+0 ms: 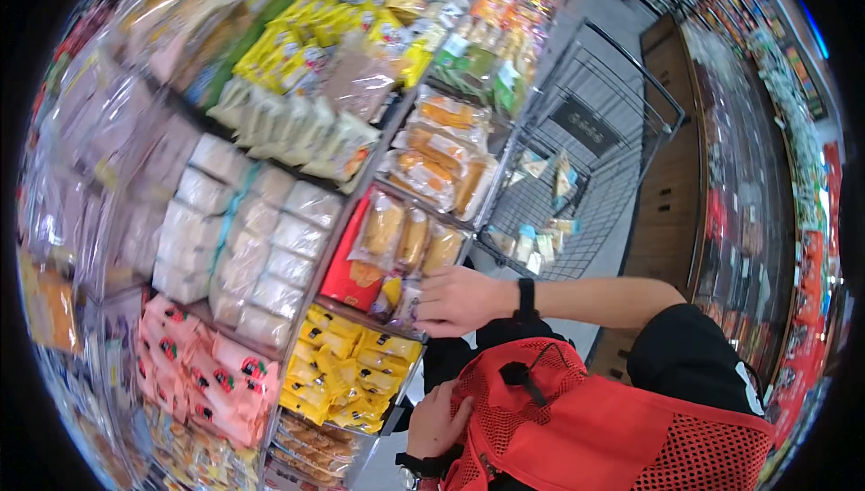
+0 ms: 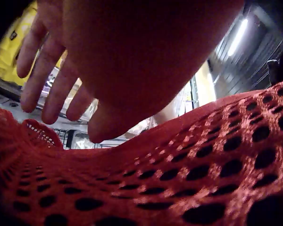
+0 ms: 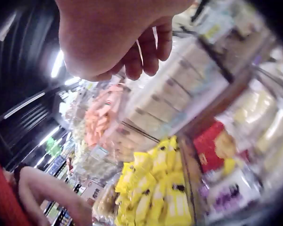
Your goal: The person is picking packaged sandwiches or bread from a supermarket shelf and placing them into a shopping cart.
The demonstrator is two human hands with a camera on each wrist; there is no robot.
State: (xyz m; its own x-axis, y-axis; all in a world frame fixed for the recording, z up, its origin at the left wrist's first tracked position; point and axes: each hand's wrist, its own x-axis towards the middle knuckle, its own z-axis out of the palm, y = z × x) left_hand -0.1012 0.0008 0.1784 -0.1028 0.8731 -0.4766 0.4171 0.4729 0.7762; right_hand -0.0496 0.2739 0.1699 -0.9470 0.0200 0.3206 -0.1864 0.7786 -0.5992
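My right hand (image 1: 459,302), with a black band at the wrist, reaches over the edge of the display. Its fingers (image 3: 148,59) bend loosely and hold nothing. Beneath and beside it lie a purple-and-white packet (image 3: 231,193) and wrapped bread rolls (image 1: 413,237) in a compartment with a red card (image 1: 354,266). Close to the red mesh vest (image 1: 559,419), my left hand (image 1: 439,421) hangs low in front of the body. Its fingers (image 2: 54,101) are extended and loosely spread, with nothing between them.
Yellow packets (image 1: 347,369) and pink packets (image 1: 207,369) fill neighbouring compartments. White wrapped blocks (image 1: 293,252) sit further in. A wire shopping cart (image 1: 622,189) holding several small packages stands alongside the display. Wooden cabinets (image 1: 671,158) line the other side of the aisle.
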